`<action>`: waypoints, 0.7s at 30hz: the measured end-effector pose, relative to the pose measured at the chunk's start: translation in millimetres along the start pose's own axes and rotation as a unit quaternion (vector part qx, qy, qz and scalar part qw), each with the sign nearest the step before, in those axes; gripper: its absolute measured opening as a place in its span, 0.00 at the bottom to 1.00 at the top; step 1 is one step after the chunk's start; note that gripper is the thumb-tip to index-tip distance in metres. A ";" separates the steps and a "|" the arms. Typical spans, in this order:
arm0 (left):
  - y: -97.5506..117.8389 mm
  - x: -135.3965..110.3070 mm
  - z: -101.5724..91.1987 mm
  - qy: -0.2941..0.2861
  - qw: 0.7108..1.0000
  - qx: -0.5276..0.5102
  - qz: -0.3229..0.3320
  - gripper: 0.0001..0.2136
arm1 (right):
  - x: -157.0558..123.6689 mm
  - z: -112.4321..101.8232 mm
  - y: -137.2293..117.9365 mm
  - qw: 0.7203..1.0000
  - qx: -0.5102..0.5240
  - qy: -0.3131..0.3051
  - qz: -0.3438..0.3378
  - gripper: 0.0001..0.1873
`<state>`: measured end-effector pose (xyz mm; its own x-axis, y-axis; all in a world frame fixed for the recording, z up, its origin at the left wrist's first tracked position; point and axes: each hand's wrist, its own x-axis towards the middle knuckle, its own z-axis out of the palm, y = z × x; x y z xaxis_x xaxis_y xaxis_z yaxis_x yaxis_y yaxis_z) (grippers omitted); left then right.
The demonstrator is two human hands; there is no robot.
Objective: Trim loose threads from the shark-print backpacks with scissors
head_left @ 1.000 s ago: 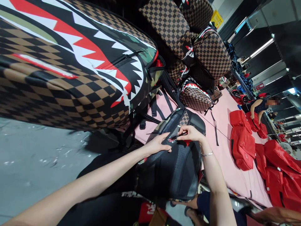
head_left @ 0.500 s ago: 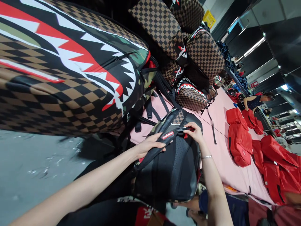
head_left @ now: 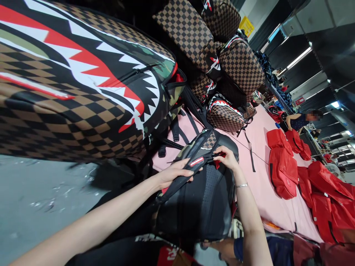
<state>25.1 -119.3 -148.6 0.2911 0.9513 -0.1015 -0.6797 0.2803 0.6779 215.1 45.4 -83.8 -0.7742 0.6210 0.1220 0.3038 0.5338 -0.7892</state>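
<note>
The left hand (head_left: 174, 172) is gripping a strap (head_left: 177, 184), the right hand (head_left: 227, 159) pinching something dark (head_left: 214, 155); a pink surface (head_left: 256, 192) is bearing red bags (head_left: 283, 175) at right, lights (head_left: 298, 58) glowing upper right.

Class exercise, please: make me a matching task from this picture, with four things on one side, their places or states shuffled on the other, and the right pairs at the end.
Column 1
1. Left hand
2. Right hand
3. Red label
4. Pink tabletop

Column 2
A. Lies on the strap, between the two hands
B. Spreads under the red bags
C. Has a bracelet at its wrist
D. Grips the black shoulder strap

Right pairs: 1-D, 2-C, 3-A, 4-B
</note>
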 end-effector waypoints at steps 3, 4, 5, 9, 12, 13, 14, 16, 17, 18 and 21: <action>0.8 0.0 0.0 0.001 1.000 0.004 -0.004 0.23 | 1.8 0.5 -3.4 1.000 0.006 -0.017 0.017 0.15; 1.0 -0.1 0.1 -0.001 1.000 0.006 -0.005 0.23 | 2.6 1.4 -4.7 1.000 0.005 -0.022 0.017 0.15; 1.2 -0.3 0.3 -0.002 1.000 0.009 -0.006 0.24 | 3.4 2.6 -5.8 0.999 0.006 -0.028 0.013 0.15; 2.2 -1.6 1.6 -0.001 1.000 0.017 -0.006 0.23 | 6.7 7.8 -6.1 0.998 0.010 -0.051 -0.026 0.13; 3.7 -2.5 3.1 0.004 1.000 0.017 -0.008 0.23 | 7.3 7.4 -3.5 0.998 0.008 -0.040 -0.041 0.14; 4.2 -2.6 3.6 0.004 1.000 0.015 -0.010 0.23 | 6.9 6.1 -2.8 0.999 0.007 -0.028 -0.043 0.15; 4.7 -2.5 4.0 0.004 1.000 0.015 -0.012 0.24 | 6.3 4.4 -2.4 0.999 0.006 -0.017 -0.045 0.15; 5.4 -2.2 4.7 0.006 1.000 0.017 -0.016 0.24 | 4.5 0.3 -2.9 0.999 -0.001 -0.004 -0.053 0.16; 5.5 -2.0 4.9 0.008 1.000 0.020 -0.016 0.24 | 3.7 -1.5 -3.6 0.998 -0.008 -0.005 -0.058 0.15; 5.5 -1.7 5.0 0.010 1.000 0.022 -0.017 0.25 | 3.1 -3.0 -4.5 0.998 -0.017 -0.008 -0.063 0.15; 5.3 -1.3 5.0 0.012 1.000 0.021 -0.019 0.25 | 3.0 -4.0 -6.9 0.996 -0.036 -0.016 -0.077 0.14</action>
<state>24.5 -119.8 -141.2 0.3004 0.9428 -0.1445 -0.6398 0.3115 0.7026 212.9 45.9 -75.6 -0.8319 0.5107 0.2170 0.2189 0.6614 -0.7174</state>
